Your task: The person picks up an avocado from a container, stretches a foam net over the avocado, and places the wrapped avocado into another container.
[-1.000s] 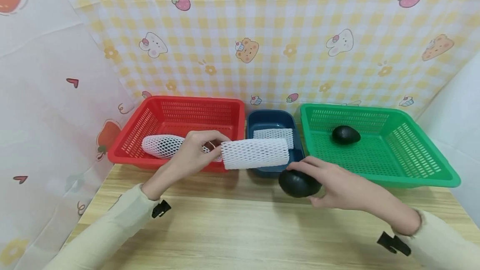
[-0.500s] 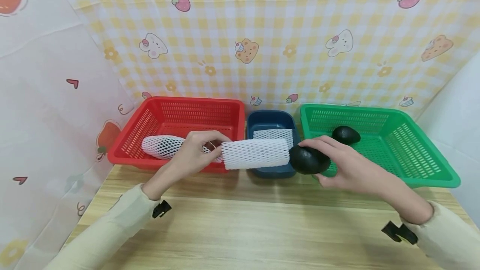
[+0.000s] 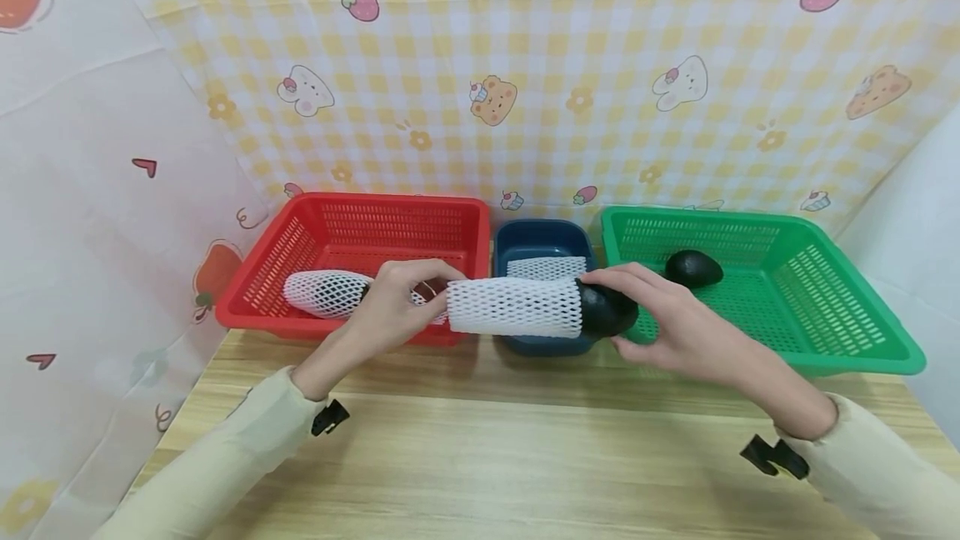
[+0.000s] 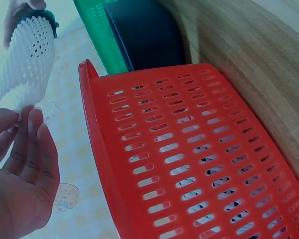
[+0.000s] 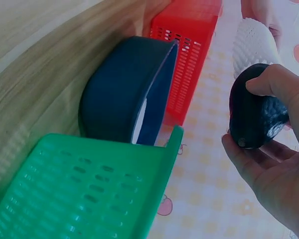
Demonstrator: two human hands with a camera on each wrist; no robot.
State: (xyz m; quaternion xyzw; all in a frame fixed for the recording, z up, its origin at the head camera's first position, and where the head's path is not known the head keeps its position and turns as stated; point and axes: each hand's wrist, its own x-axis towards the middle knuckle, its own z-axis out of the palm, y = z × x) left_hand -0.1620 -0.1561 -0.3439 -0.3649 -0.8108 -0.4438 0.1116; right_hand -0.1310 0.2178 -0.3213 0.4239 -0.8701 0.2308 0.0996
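My left hand (image 3: pixel 405 302) pinches the left end of a white foam net sleeve (image 3: pixel 513 307), held level above the front of the blue bin. In my right hand (image 3: pixel 675 327) is a dark avocado (image 3: pixel 607 311), gripped between thumb and fingers. The avocado's left end sits in the sleeve's right opening, and its right part is still bare. The right wrist view shows the thumb on top of the avocado (image 5: pixel 254 107) and fingers beneath it. Seen from the left wrist, thumb and fingertips hold the gathered end of the sleeve (image 4: pixel 27 64).
A red basket (image 3: pixel 405 211) at left holds a net-covered fruit (image 3: pixel 326 292) and a brownish fruit partly hidden by my left hand. Another foam net (image 3: pixel 543 267) lies in the blue bin (image 3: pixel 543 232). A second avocado (image 3: pixel 693 268) lies in the green basket (image 3: pixel 750 315) at right.
My right hand has raised the avocado from below the sleeve's right end, then moved it left, so its tip has entered the opening. My left hand has stayed almost in place.
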